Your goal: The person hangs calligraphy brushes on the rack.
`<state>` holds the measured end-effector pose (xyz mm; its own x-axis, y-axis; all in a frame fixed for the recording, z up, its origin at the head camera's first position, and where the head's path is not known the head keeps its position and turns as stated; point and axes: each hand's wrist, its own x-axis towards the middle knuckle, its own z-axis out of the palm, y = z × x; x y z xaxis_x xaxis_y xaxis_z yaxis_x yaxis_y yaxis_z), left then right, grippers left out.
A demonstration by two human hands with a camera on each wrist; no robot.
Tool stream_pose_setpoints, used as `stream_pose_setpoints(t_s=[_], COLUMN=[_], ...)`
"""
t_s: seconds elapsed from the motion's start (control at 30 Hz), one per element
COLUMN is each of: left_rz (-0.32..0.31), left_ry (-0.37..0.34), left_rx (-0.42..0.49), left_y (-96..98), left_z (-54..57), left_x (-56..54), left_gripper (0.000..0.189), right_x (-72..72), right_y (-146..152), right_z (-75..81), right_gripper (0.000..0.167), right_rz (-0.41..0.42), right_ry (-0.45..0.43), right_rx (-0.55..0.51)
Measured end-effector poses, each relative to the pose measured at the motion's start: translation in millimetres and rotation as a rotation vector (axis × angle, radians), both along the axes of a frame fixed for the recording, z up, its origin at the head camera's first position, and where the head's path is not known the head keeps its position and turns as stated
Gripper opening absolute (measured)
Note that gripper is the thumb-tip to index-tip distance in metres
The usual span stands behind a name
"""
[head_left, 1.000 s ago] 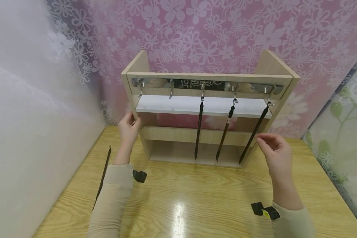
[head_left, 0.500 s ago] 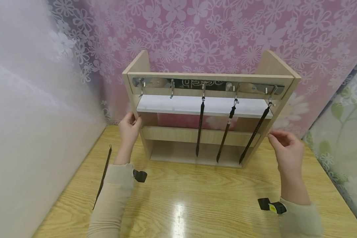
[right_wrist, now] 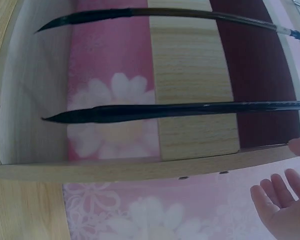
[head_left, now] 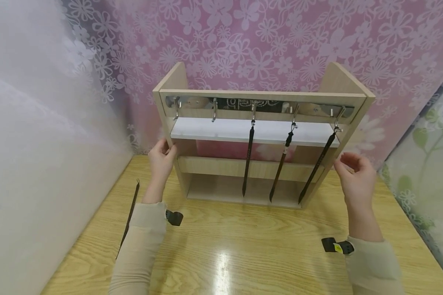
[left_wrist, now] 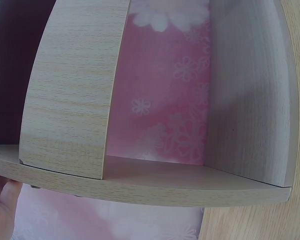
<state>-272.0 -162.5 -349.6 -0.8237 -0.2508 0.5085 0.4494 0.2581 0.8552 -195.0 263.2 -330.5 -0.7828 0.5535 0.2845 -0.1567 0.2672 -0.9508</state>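
A light wooden rack [head_left: 214,166] stands on the table with a row of metal hooks on its top rail. My left hand [head_left: 162,157] grips its left side panel, thumb on the front edge, most fingers hidden behind. At the right panel my right hand [head_left: 356,174] has its thumb tip right at the edge, other fingers loosely bent and apart from the wood in the right wrist view. From the hooks hang three dark calligraphy brushes, tips down: a middle brush [head_left: 248,164], a brush with a white band [head_left: 280,168], and the rightmost brush [head_left: 319,162].
Another dark brush [head_left: 131,217] lies on the table [head_left: 221,237] left of my left forearm. Two hooks at the left, including one hook [head_left: 214,110], carry nothing. A white wall [head_left: 40,143] borders the left side; a pink flowered backdrop [head_left: 258,49] rises behind.
My right hand has moved right, from in front of the rightmost brush to the right panel's edge. The hanging brushes sway slightly. My left hand has stayed on the left panel.
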Motion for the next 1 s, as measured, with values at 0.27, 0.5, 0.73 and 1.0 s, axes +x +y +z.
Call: stream_pose_setpoints(t_s=[0.27, 0.5, 0.73, 1.0], left_rz=[-0.005, 0.005, 0.003, -0.002], left_ry=[-0.001, 0.011, 0.024, 0.028], left_rx=[0.009, -0.004, 0.005, 0.0], left_y=[4.0, -1.5, -1.5, -1.4], left_z=[8.9, -4.4, -3.8, -2.4], left_x=[8.5, -5.0, -4.5, -3.3], left_gripper=[0.027, 0.025, 0.026, 0.027], right_x=[-11.3, -15.6, -19.5, -20.7], right_y=[2, -1, -1, -2], right_z=[-5.1, -5.8, -6.9, -8.9], right_gripper=[0.028, 0.032, 0.029, 0.031], right_rz=[0.138, 0.124, 0.112, 0.034], right_ry=[0.104, 0.087, 0.122, 0.102], right_rx=[-0.161, -0.112, -0.123, 0.019])
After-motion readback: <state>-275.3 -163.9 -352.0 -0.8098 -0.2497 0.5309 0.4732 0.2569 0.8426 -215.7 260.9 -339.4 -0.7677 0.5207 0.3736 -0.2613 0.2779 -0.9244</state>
